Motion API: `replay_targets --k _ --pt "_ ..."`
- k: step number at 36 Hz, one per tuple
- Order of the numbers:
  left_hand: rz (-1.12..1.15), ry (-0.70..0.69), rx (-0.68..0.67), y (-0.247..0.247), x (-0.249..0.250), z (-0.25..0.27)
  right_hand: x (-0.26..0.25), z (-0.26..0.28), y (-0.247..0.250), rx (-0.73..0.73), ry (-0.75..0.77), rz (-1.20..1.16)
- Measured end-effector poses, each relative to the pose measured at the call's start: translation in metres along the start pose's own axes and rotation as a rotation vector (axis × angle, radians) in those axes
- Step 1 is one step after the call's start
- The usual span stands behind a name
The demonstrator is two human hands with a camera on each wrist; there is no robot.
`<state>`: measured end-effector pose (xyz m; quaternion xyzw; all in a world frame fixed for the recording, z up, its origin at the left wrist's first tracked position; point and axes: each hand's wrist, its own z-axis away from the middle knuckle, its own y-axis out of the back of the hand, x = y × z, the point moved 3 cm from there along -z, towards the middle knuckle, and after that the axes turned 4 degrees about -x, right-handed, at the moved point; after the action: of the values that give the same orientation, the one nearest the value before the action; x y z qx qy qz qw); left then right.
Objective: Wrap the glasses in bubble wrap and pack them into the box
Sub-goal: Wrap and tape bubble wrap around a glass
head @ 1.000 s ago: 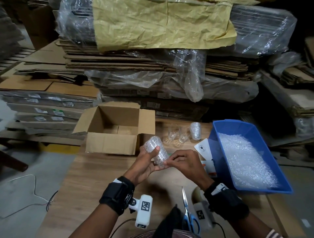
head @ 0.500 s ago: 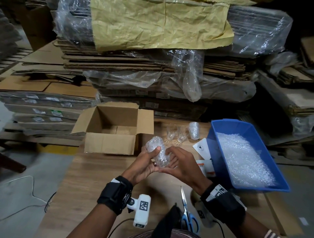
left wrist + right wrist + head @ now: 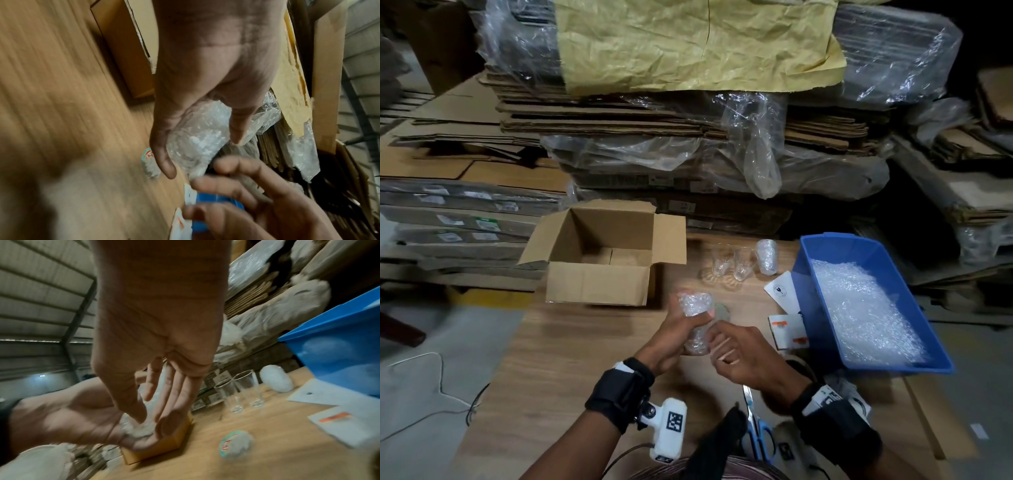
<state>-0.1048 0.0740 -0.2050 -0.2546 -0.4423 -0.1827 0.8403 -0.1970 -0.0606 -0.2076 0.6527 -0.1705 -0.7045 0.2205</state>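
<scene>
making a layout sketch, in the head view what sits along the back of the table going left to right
cardboard box → two bare glasses → bubble-wrapped glass → blue bin holding bubble wrap

A packing warehouse: stacked flattened cartons point(image 3: 681, 116), plastic-wrapped bundles point(image 3: 688, 161), corrugated metal walls point(image 3: 41, 305).
</scene>
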Motion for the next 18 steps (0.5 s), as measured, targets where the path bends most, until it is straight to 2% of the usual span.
replay_targets --k 3,8,10,12,18 --pt "0.019 0.042 -0.013 0.001 -0.014 -0.003 0.021 0.02 0.015 0.003 -0.112 0.036" --pt "0.116 0.071 -0.014 -0.002 -0.028 -0.001 0.077 0.062 0.045 0.174 -0.411 0.27" --pt "0.131 0.072 -0.019 -0.006 -0.031 0.0 0.092 0.075 0.043 0.137 -0.512 0.362" --pt "0.134 0.074 -0.05 -0.01 -0.034 0.0 0.104 0.085 0.033 0.098 -0.533 0.335" --pt "0.11 0.124 -0.087 -0.022 -0.044 -0.003 0.137 0.092 0.002 0.098 -0.552 0.341"
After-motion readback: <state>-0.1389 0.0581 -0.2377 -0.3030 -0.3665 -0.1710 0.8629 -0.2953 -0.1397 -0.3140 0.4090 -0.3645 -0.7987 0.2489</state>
